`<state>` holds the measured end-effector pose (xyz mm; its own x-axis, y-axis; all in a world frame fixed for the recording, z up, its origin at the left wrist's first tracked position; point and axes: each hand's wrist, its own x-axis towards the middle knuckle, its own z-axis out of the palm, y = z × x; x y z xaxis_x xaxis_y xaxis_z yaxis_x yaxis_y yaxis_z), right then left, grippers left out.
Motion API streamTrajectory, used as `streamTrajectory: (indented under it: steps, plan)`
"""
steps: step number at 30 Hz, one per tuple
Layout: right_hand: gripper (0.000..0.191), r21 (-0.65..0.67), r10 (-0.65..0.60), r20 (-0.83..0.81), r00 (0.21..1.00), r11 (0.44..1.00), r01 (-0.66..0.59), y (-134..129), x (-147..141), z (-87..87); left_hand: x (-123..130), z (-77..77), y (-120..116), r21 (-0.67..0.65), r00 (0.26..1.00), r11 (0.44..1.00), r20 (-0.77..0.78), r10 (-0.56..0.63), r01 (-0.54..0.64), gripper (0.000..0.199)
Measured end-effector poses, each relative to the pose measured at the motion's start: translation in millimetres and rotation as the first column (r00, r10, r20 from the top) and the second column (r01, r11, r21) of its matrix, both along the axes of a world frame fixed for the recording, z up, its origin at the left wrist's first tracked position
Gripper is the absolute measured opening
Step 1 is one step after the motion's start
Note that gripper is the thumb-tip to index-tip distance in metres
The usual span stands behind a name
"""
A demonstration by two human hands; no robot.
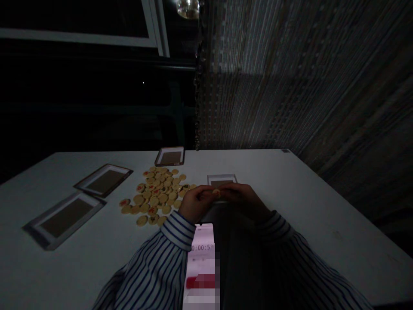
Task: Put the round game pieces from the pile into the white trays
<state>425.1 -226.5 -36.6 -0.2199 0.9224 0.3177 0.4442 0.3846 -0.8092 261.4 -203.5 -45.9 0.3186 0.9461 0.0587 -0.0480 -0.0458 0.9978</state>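
Observation:
Between the fingertips of both hands is a round wooden xiangqi piece (216, 193), lifted in front of me. My left hand (197, 202) pinches it from the left and my right hand (243, 198) from the right. Just beyond the hands lies a small open box (222, 177) with a pale rim and brown bottom, its near part hidden by my fingers. To the left of my left hand spreads a heap of xiangqi pieces (155, 200), some face up with red or dark characters, others showing plain sides.
Two shallow boxes, one brown-rimmed (102, 165) and one pale-rimmed (34, 227), lie at the left of the white table (309, 215). Another box (156, 161) stands behind the heap. A lit phone (202, 237) showing a timer is below my hands. A string curtain (258, 86) hangs behind.

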Motion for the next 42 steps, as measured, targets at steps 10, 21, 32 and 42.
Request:
streamTrajectory:
  steps: [10, 21, 32, 42]
  plan:
    - [0.020, 0.047, -0.005, 0.041, 0.999, 0.999, 0.003, -1.9, -1.2, 5.9, -1.9, -2.4, 2.5, 0.026, 1.000, 1.000, 0.001, -0.006, 0.006, 0.024]
    - [0.022, 0.150, -0.015, 0.142, 0.990, 0.989, -0.007, -2.9, -3.2, 5.8, -1.1, 1.7, 1.2, 0.041, 0.999, 0.998, -0.010, 0.052, -0.052, 0.021]
    - [0.023, 0.270, -0.011, 0.267, 0.964, 0.961, -0.064, 0.6, -0.8, 2.5, -3.4, -0.6, 3.4, 0.010, 0.998, 0.998, 0.001, 0.059, -0.059, 0.023]
    - [0.026, 0.342, -0.031, 0.409, 0.912, 0.932, -0.122, -0.4, -2.3, 4.6, -3.5, -1.3, 5.3, -0.029, 0.997, 0.998, 0.043, 0.063, -0.062, 0.022]
